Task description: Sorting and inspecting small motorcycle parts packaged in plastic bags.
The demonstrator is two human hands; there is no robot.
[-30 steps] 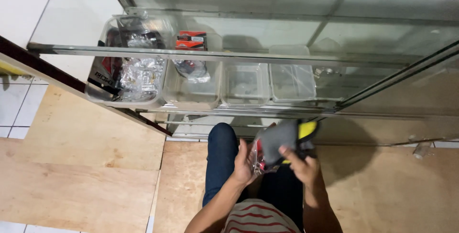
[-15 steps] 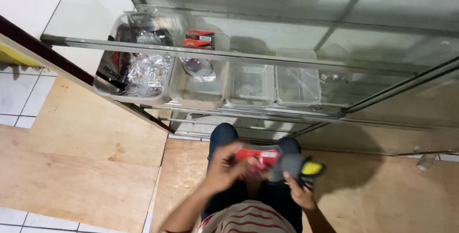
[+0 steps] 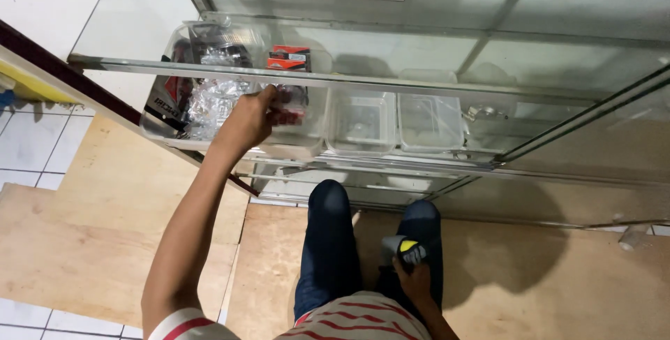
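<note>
Your left hand (image 3: 248, 120), at centre-left of the frame, pinches a small red packet (image 3: 289, 99) over a clear bin (image 3: 300, 141) on the glass shelf (image 3: 209, 69). Your right hand (image 3: 413, 281), at lower centre, is closed around a grey-and-yellow tool (image 3: 403, 249) by your knee.

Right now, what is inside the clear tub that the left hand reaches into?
The clear tub holds a small red-and-clear packet, gripped by the left hand. The hand and the metal rail hide the rest of its contents.
</note>
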